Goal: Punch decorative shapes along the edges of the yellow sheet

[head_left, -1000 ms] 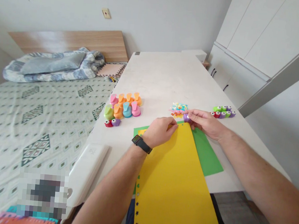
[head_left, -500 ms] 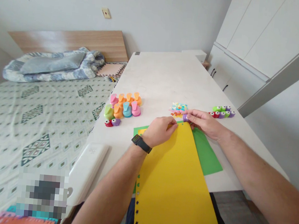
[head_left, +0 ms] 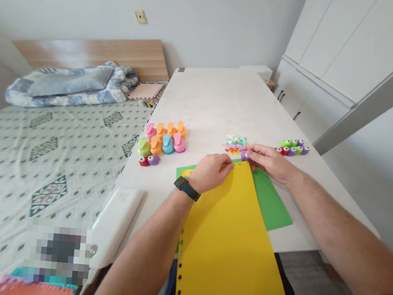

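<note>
A yellow sheet of paper (head_left: 230,233) lies toward me, with a row of small star and heart holes along its left edge. My left hand (head_left: 212,172), a black watch on its wrist, pinches the sheet's far edge. My right hand (head_left: 267,162) is closed around a small purple craft punch (head_left: 245,156) at the sheet's far right corner. Under the yellow paper is a green sheet (head_left: 270,204), showing on both sides. Just beyond the punch lies a pile of colourful paper cut-outs (head_left: 235,142).
Several larger craft punches (head_left: 162,140) in pink, orange, green and blue stand at the left, two small ones before them. More small punches (head_left: 293,147) sit at the right. A white device (head_left: 117,225) lies on the table's (head_left: 204,97) left edge, beside a bed (head_left: 61,154).
Both hands keep their hold on the paper and the punch. Only a very slight shift of the whole view is visible.
</note>
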A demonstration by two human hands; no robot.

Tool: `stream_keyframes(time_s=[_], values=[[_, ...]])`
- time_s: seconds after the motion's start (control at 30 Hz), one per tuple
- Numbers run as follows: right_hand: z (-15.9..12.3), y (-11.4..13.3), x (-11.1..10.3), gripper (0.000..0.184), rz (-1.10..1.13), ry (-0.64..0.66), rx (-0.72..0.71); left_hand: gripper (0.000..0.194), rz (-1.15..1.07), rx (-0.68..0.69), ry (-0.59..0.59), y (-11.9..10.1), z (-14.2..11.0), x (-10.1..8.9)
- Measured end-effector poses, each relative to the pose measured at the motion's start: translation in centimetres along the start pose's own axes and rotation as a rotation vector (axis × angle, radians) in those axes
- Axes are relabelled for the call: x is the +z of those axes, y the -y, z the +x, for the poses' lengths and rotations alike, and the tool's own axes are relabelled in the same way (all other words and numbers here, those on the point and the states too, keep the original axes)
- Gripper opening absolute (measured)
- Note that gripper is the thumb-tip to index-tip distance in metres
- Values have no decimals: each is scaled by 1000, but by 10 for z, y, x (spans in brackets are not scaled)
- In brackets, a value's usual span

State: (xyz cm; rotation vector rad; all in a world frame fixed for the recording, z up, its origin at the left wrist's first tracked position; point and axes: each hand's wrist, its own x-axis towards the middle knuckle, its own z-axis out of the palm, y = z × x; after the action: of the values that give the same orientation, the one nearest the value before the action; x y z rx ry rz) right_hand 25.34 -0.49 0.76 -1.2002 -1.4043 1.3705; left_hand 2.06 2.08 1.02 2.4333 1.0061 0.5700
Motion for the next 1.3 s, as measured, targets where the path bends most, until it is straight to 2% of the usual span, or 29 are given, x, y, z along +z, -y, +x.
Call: stream_keyframes(time_s=[0.83,1.3], values=[[-2,7,2,44,-105,23,14,17,12,1,4,0,0,0],[-2,5,1,41,-148,79,6,17,27,-13,-2,-3,0,-3]])
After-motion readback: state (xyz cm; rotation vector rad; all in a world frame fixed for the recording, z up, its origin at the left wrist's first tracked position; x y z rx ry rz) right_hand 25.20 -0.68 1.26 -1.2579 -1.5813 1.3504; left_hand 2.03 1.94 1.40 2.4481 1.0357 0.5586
